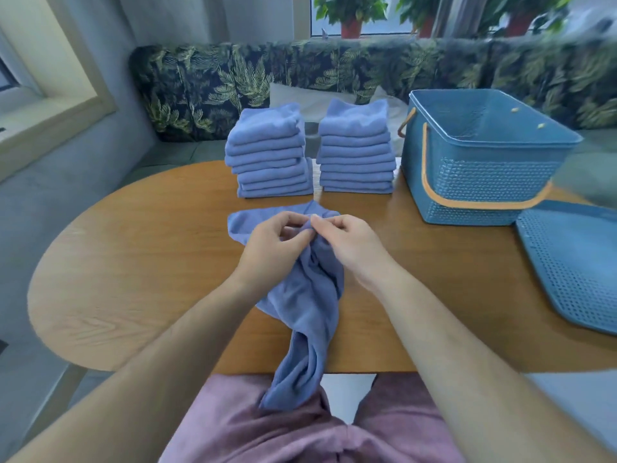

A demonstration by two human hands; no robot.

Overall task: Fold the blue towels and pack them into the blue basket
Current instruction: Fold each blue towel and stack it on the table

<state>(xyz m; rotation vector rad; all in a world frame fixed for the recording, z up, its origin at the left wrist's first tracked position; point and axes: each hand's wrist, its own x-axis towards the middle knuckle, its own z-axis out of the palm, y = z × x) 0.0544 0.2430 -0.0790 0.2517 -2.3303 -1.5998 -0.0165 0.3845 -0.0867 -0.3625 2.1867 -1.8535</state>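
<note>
Here, left hand (pixel 277 243) and right hand (pixel 352 243) pinch a towel (pixel 307 309) draped off the table (pixel 133 262)'s near edge; folded stacks (pixel 270 158) and basket (pixel 484 178) along its far edge, sofa (pixel 207 85) beyond

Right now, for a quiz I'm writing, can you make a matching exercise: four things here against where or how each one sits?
Things:
1 loose towel
2 folded towels
3 basket
4 lid

States:
A flat at the right edge of the table
B two stacks at the far side
C pinched by left hand and right hand, hanging over the near edge
D upright, open on top

Pairs: 1-C; 2-B; 3-D; 4-A
</note>
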